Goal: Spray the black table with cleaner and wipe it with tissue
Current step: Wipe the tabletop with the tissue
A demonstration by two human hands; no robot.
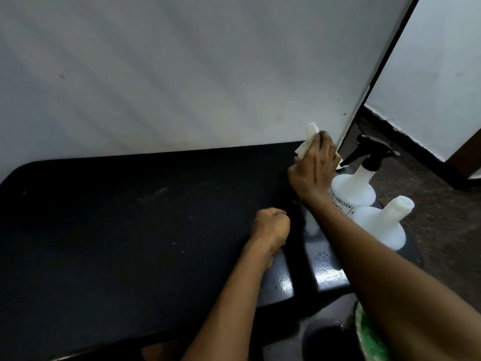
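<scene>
Right hand (313,169) presses the tissue (307,142) flat on the black table (130,230) at right of frame, by the wall. Unwiped tabletop runs long toward lower left. Left hand (272,227) fisted, holding nothing. Spray bottle (356,183) just right.

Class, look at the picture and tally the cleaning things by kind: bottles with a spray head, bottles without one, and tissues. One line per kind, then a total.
Spray bottle with black trigger head: 1
White bottle with no spray head: 1
Tissue, under the right hand at the far edge of the black table: 1
Total: 3
</scene>
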